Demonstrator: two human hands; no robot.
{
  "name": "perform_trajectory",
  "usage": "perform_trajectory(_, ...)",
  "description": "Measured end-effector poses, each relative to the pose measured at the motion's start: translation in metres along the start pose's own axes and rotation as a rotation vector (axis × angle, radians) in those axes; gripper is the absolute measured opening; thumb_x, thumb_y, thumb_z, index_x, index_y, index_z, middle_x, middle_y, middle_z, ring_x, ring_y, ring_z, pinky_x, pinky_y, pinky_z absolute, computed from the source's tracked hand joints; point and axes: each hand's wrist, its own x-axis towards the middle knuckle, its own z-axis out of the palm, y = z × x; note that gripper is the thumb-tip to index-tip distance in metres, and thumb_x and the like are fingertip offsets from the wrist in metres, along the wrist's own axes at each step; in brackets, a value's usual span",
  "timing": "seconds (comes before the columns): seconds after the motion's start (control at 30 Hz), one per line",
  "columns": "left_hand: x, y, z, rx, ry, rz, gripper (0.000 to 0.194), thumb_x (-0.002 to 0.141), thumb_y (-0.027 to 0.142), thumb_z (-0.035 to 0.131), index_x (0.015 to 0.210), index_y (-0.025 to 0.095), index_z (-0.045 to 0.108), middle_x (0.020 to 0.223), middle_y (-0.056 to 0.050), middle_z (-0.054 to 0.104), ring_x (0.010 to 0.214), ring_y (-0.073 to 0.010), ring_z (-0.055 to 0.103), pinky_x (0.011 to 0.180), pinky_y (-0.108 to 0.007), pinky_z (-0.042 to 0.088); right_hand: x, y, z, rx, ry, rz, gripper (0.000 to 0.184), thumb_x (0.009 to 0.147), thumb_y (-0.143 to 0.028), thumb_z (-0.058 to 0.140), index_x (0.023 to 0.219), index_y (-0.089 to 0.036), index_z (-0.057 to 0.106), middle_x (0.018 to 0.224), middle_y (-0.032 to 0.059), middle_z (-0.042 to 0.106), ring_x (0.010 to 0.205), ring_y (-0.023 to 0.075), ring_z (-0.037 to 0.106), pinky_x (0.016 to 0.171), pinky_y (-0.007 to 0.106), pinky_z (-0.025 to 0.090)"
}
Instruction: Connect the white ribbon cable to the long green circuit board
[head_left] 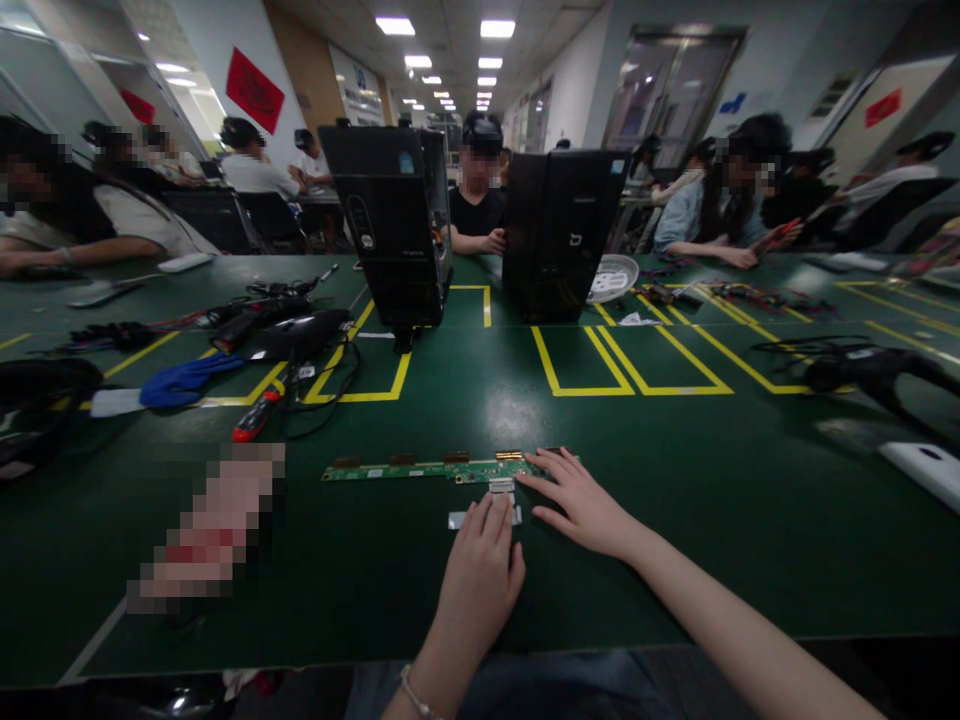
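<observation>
Rested left hand (480, 560), fingers nearly straight and together, on a flat ribbon cable (461, 520), any pinch impossible to tell, seemingly lined up but with seating unconfirmed, and splayed right hand (589, 508), apparently gripping nothing, over the green circuit board's (412, 470) right end, short of two black PC towers (386, 230).

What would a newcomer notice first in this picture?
Probably the two black computer cases, standing upright near the middle of the green table. Then the long circuit board nearer the viewer, with the right hand at its right end and the left hand just in front. The blue glove lying at the left also stands out.
</observation>
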Motion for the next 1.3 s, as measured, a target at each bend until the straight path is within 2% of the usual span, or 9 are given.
perform_trajectory(0.2,0.001,0.001,0.0,0.023,-0.028,0.002,0.046,0.087,0.016,0.045,0.131,0.005,0.051,0.135,-0.018,0.057,0.127,-0.0331,0.05,0.103,-0.052,0.044,0.0,0.001,0.002,-0.007,0.002,-0.005,0.048,0.097,-0.047,0.041,0.141,-0.03,0.046,0.15,0.0069,0.037,0.141,0.0258,0.027,0.115,0.056,0.02)
perform_trajectory(0.47,0.001,-0.002,0.0,-0.014,0.013,0.009,0.048,0.088,0.017,0.044,0.135,0.01,0.049,0.137,-0.016,0.056,0.129,-0.0313,0.048,0.103,-0.051,0.045,-0.001,0.001,0.003,-0.014,0.018,-0.007,0.048,0.096,-0.046,0.044,0.141,-0.03,0.046,0.15,0.0074,0.038,0.141,0.0261,0.028,0.115,0.056,0.022)
perform_trajectory(0.73,0.002,-0.004,-0.002,0.01,-0.029,0.026,0.046,0.089,0.018,0.045,0.133,0.005,0.05,0.138,-0.018,0.055,0.13,-0.0312,0.048,0.104,-0.05,0.044,0.0,0.001,0.003,-0.024,0.018,-0.013,0.05,0.095,-0.048,0.045,0.141,-0.031,0.046,0.15,0.0073,0.038,0.141,0.0261,0.028,0.115,0.056,0.021)
perform_trajectory(0.97,0.002,-0.005,-0.004,0.004,-0.024,0.035,0.045,0.089,0.018,0.045,0.132,0.007,0.051,0.137,-0.017,0.056,0.129,-0.0305,0.049,0.103,-0.049,0.046,0.0,0.001,0.002,-0.003,0.004,-0.024,0.051,0.095,-0.049,0.045,0.142,-0.03,0.044,0.151,0.0076,0.036,0.141,0.0259,0.027,0.115,0.056,0.02)
perform_trajectory(1.13,0.003,-0.002,-0.007,0.026,-0.046,0.013,0.047,0.088,0.018,0.046,0.132,0.004,0.051,0.138,-0.017,0.055,0.13,-0.0301,0.049,0.104,-0.049,0.045,0.0,0.002,0.001,0.008,-0.017,-0.025,0.052,0.095,-0.049,0.044,0.143,-0.03,0.043,0.152,0.0072,0.035,0.142,0.0257,0.025,0.116,0.056,0.018)
perform_trajectory(1.3,0.003,0.003,-0.01,0.044,-0.022,-0.043,0.045,0.087,0.02,0.047,0.132,0.011,0.053,0.138,-0.012,0.056,0.129,-0.0302,0.05,0.107,-0.054,0.04,0.0,0.003,0.0,0.019,-0.033,-0.023,0.053,0.094,-0.049,0.045,0.143,-0.03,0.043,0.152,0.0079,0.034,0.143,0.0261,0.024,0.115,0.057,0.017)
